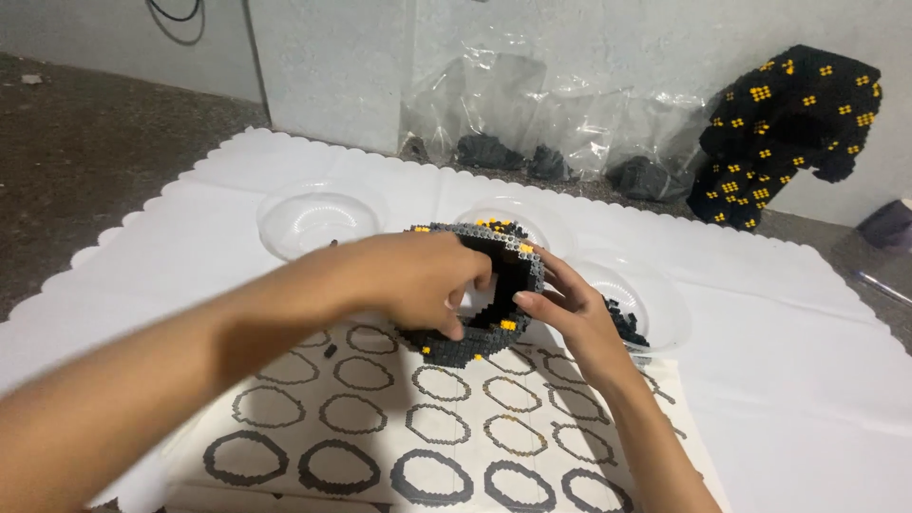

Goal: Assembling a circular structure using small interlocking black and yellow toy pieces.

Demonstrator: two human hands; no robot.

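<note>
at frame centre, left hand (418, 285) and right hand (570, 313) both clamped on the black-and-yellow brick ring (480, 294), above the printed ring sheet (427, 446).

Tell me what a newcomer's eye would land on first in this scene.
First, the hollow ring-shaped model of small black and yellow bricks at the centre, gripped by the left hand and the right hand above a printed sheet of dark ring outlines. Next, the larger black brick figure with yellow dots leaning against the wall at upper right, beside clear plastic bags of dark pieces.
</note>
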